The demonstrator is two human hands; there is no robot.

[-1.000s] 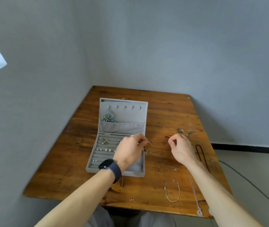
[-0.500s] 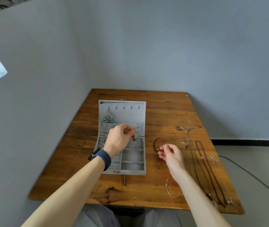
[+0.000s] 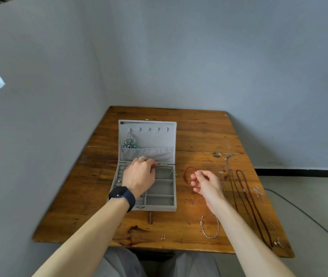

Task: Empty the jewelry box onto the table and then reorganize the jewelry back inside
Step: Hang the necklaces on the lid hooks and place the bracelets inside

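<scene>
Wooden table [image 3: 199, 126], open jewelry box [image 3: 165, 204], necklaces [image 3: 247, 192] right, silver bracelet [image 3: 209, 226] near edge

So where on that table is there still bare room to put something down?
Bare wood lies behind the box up to the wall, and left of it. The right side is crowded: red bracelet, long necklaces, silver bracelet.

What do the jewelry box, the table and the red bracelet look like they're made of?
Jewelry box: seemingly soft grey velvet or suede-like fabric, matte with no shine. Table: wood, glossy orange-brown finish with visible grain, plank seams and dark knots. Red bracelet, pinched by the right hand: small round reddish beads, possibly stone or glass; too small to tell.
</scene>
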